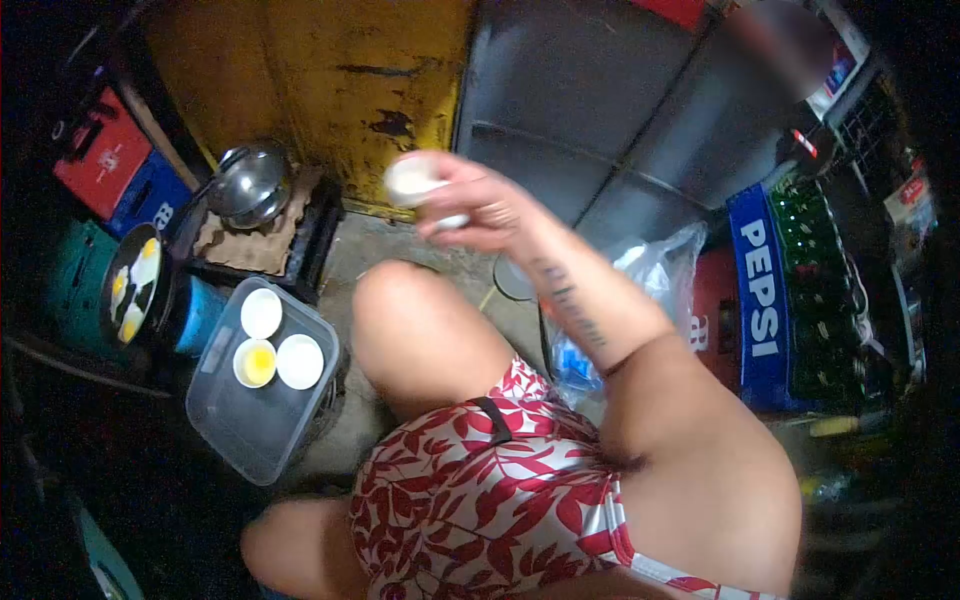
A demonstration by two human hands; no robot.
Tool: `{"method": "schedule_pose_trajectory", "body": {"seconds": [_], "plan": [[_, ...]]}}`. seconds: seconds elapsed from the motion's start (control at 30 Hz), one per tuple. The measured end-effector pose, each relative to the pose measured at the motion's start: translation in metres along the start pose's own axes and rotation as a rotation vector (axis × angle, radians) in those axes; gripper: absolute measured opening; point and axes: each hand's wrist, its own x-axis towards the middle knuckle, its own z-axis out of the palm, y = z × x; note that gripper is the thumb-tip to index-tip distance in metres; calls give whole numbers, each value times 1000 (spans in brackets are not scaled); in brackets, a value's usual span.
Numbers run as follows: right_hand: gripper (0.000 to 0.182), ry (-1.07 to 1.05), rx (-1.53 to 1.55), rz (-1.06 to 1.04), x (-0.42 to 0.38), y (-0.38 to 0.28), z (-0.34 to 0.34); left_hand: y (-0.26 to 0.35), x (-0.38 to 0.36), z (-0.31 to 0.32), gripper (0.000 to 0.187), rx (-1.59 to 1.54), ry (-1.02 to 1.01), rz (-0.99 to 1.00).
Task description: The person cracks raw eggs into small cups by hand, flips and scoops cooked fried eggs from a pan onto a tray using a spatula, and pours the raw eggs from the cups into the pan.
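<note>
My right hand [478, 208], raised in front of my knees, has its fingers closed round a white eggshell [412, 178]. Motion smears the shell, and a second white piece shows lower between the fingers. My left hand is out of view. Below and left of the hand, a clear plastic tub [235, 440] holds three small white bowls. One bowl [241, 373] has yellow yolk in it; what the upper bowl [262, 313] and right bowl [300, 362] contain I cannot make out. Beyond the tub, fried eggs [146, 262] lie in a dark frying pan [138, 303].
A shiny metal bowl [250, 185] rests on cardboard [245, 248] over a dark stand. Red and blue crates [105, 150] are stacked at the left. To the right are a plastic bag [675, 260] and a blue Pepsi crate [757, 300] with green bottles. A yellow panel [310, 90] stands behind.
</note>
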Motion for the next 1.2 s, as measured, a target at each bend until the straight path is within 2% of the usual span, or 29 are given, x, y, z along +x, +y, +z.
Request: {"method": "schedule_pose_trajectory", "body": {"seconds": [0.1, 0.17, 0.27, 0.37, 0.43, 0.47, 0.5, 0.57, 0.6, 0.63, 0.67, 0.7, 0.73, 0.77, 0.8, 0.87, 0.9, 0.93, 0.97, 1.0, 1.03, 1.1, 1.13, 1.17, 1.2], "plan": [[66, 196, -176, -49, -77, -47, -82, -4, -1, -7, 43, -43, 27, -32], [68, 341, -305, -58, -137, -78, -110, -8, -2, -15, 43, -93, 43, -57], [62, 412, -467, -29, -222, -108, -140, -12, -2, -29, 43, -203, 95, -95], [53, 602, -589, 299, -281, -124, -143, -9, -5, -51, 43, -407, 172, -100], [48, 749, -669, 681, -299, -120, -148, -4, -9, -77, 43, -572, 236, -84], [50, 591, -567, 764, -323, -112, -192, -1, -11, -92, 43, -663, 264, -56], [50, 741, -789, 870, -330, -100, -193, 6, -14, -107, 43, -748, 294, -20], [44, 668, -1260, 1173, -325, -96, -204, 15, -22, -144, 43, -921, 324, 81], [43, 777, -1261, 1215, -293, -101, -168, 22, -29, -163, 44, -1008, 336, 143], [28, 887, -1165, 1012, -268, -99, -143, 30, -33, -177, 44, -1088, 334, 206], [17, 858, -1149, 714, -245, -96, -126, 40, -39, -191, 44, -1157, 316, 267], [12, 755, -1050, 384, -223, -88, -128, 59, -36, -195, 44, -1234, 265, 338], [17, 662, -785, 126, -187, -79, -111, 71, -38, -198, 44, -1265, 225, 371], [25, 542, -621, -58, -151, -70, -95, 93, -30, -192, 44, -1300, 165, 403], [31, 334, -421, -135, -118, -65, -71, 113, -22, -185, 45, -1308, 124, 419], [41, 105, -205, -119, -50, -43, -34, 167, -4, -164, 48, -1193, 149, 352], [43, 96, -174, -84, -19, -27, -8, 201, 0, -151, 46, -1037, 224, 243], [42, -3, -97, -33, 11, -9, 9, 219, 5, -139, 46, -934, 201, 233], [40, -66, 8, 101, 37, 10, 20, 229, 13, -126, 47, -787, 200, 305], [47, -137, 119, 159, 64, 36, 31, 253, 6, -118, 49, -711, 178, 319], [43, -252, 219, 254, 84, 54, 49, 259, 12, -109, 49, -729, 88, 346], [32, -220, 319, 385, 113, 98, 68, 272, 19, -89, 51, -790, 58, 404], [29, -211, 378, 467, 119, 108, 82, 274, 25, -79, 51, -767, 111, 465], [27, -196, 438, 550, 124, 117, 91, 265, 39, -68, 54, -571, 238, 515], [28, -232, 473, 566, 129, 127, 94, 275, 34, -70, 55, -503, 300, 517]]}}
